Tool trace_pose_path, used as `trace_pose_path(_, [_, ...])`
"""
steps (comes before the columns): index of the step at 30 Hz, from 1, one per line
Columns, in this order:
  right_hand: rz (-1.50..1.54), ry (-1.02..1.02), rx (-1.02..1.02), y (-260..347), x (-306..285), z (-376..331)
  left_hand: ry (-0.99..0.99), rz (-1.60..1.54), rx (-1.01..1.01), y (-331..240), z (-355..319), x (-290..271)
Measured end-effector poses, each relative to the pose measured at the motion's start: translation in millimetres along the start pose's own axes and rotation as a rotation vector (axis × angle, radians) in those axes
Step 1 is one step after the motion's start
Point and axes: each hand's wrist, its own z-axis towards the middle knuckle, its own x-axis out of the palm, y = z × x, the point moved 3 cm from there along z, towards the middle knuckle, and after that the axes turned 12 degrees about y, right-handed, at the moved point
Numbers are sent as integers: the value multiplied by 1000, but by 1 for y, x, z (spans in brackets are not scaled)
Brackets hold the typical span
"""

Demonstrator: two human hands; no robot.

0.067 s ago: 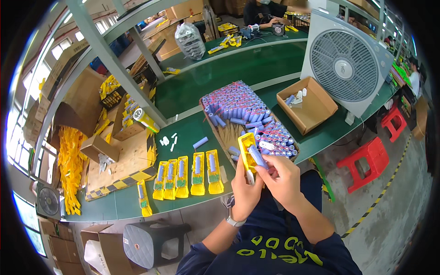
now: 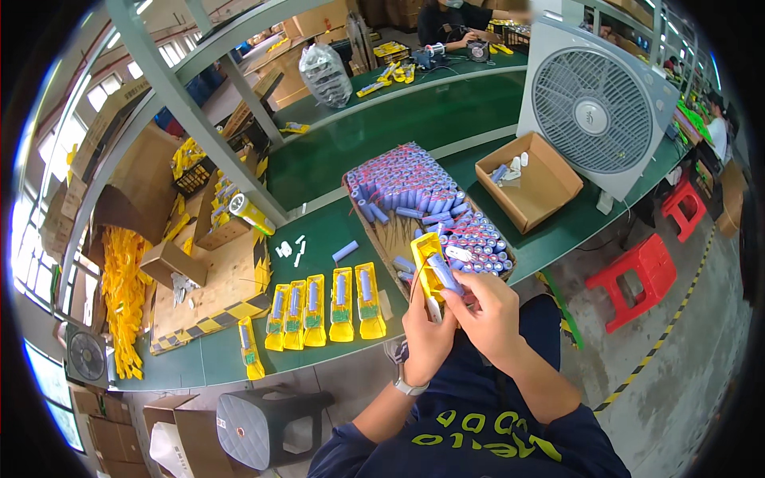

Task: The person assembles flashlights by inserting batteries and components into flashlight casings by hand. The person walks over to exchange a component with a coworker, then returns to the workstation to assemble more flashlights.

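Observation:
My left hand [image 2: 428,338] is closed around the lower end of a yellow plastic casing [image 2: 423,248], held tilted above the table's near edge. With thumb and fingers, my right hand [image 2: 490,315] pinches a blue-purple cylindrical battery cell [image 2: 444,273] lying at the casing's open side. Whether the cell is fully seated cannot be made out. Just beyond my hands, a shallow cardboard box [image 2: 374,231] holds many similar cells with red wires. To the left, several yellow casings [image 2: 341,307], each with a cell and a green board, lie in a row; one more casing [image 2: 250,348] sits apart.
A loose cell [image 2: 345,252] and small white parts [image 2: 299,259] lie on the green table [image 2: 319,215]. An open carton [image 2: 550,211] and large fan [image 2: 590,115] stand right. Red stools [image 2: 635,279] and a grey stool [image 2: 271,426] are on the floor. Another person works across the table.
The view has shifted very slightly. My hands keep the same grip on the casing and the battery cell.

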Motion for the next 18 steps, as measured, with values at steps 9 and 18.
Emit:
trace_pose_path(9, [-73, -53, -14, -20, -8, -16, 68, -114, -83, -6, -1, 20])
trace_pose_path(18, [1087, 342, 539, -50, -3, -19, 278, -320, -216, -13, -9, 26])
